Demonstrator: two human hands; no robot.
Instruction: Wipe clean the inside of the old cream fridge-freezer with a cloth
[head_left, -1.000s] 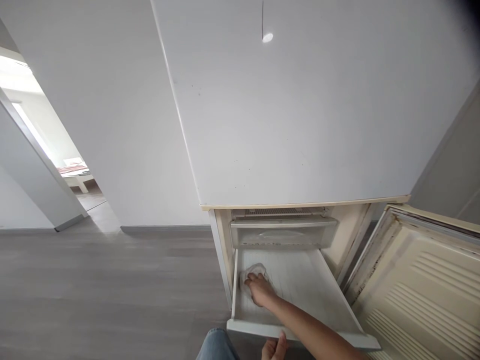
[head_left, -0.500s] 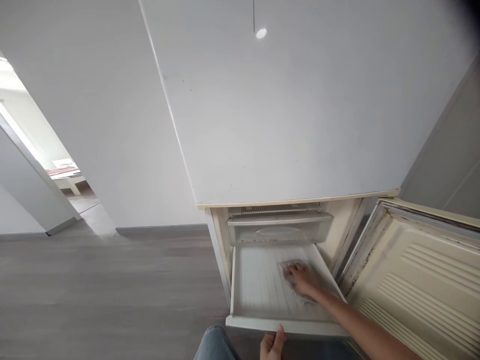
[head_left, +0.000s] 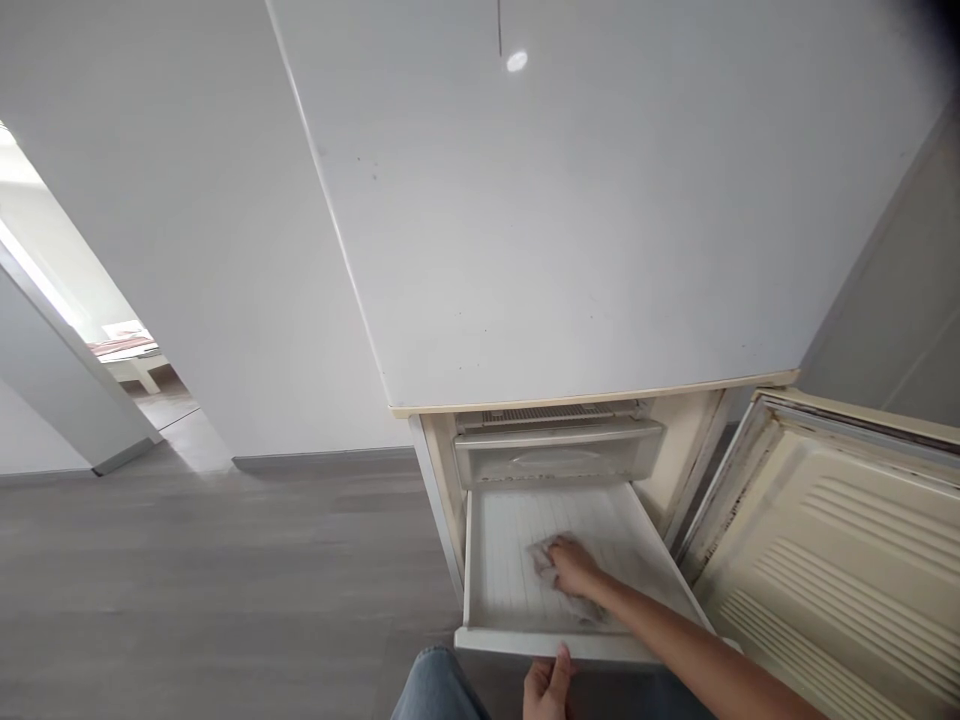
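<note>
A white freezer drawer (head_left: 501, 560) is pulled out of the lower compartment of a fridge. Inside it, my right hand (head_left: 574, 568) is closed on a pale, crumpled cloth (head_left: 544, 565) pressed against the ribbed drawer bottom; part of the cloth spreads under my wrist. At the drawer's front edge, my left hand (head_left: 547, 685) grips the rim, thumb on the outside face and fingers curled beneath, partly cut off by the frame's bottom.
The fridge door (head_left: 840, 540) hangs open on the right, its gasket stained dark. Above the drawer sits another closed drawer (head_left: 559, 458). My knee (head_left: 439, 685) is close to the drawer's front left corner. Grey wooden floor (head_left: 225, 580) lies to the left.
My right hand has slid the cloth leftward and slightly toward me across the drawer bottom. My left hand keeps its hold on the front edge.
</note>
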